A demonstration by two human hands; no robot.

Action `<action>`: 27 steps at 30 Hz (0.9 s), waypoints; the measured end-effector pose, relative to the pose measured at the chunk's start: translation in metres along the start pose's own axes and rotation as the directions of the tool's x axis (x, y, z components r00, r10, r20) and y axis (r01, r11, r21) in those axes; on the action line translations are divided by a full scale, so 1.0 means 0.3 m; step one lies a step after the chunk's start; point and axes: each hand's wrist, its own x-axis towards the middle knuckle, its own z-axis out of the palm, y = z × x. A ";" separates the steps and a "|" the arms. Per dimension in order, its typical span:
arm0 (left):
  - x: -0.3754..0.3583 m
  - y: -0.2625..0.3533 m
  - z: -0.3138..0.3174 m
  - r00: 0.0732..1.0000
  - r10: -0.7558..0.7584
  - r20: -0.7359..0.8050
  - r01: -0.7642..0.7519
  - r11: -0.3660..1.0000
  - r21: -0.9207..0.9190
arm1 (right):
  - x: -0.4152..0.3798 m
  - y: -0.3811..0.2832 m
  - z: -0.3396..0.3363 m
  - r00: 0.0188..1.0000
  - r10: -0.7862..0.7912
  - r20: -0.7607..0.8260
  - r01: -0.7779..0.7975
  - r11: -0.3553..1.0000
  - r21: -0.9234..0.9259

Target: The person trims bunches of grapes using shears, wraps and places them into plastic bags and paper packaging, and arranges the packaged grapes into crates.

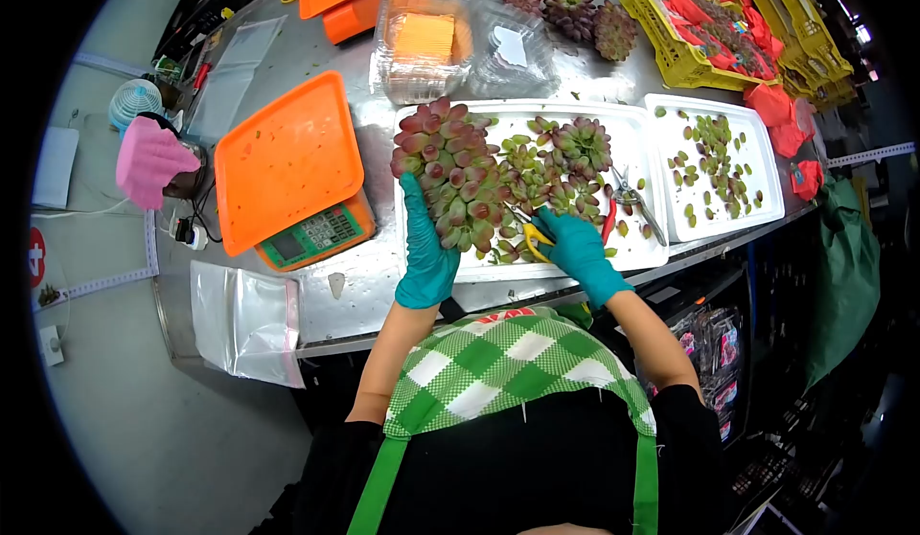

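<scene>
A large cluster of red-green succulent rosettes is held by my left hand, in a teal glove, at the cluster's lower left side. My right hand, also gloved, grips yellow-handled scissors, whose blades point up and left toward the cluster's lower right edge. Beneath both hands is a white tray. More rosettes and loose leaves lie in it. At its right side rest a red-handled tool and pliers-like cutters.
An orange-topped scale stands left, with clear plastic bags below it. Clear plastic boxes are behind the tray. A second white tray with loose leaves is at right. Yellow crates stand at the back right.
</scene>
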 end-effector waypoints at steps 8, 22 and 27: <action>-0.026 0.005 -0.063 0.998 0.060 0.016 -0.061 0.997 0.053 | -0.083 -0.042 -0.372 0.998 -0.032 0.050 -0.027 0.498 0.867; -0.023 -0.002 -0.030 0.991 0.125 -0.047 -0.114 0.975 0.189 | -0.065 -0.332 -0.727 0.836 -0.546 0.055 0.487 0.692 -0.533; -0.018 -0.022 -0.037 0.980 0.185 -0.069 -0.163 0.955 0.246 | -0.061 -0.387 -0.738 0.783 -0.611 0.115 0.558 0.610 -0.562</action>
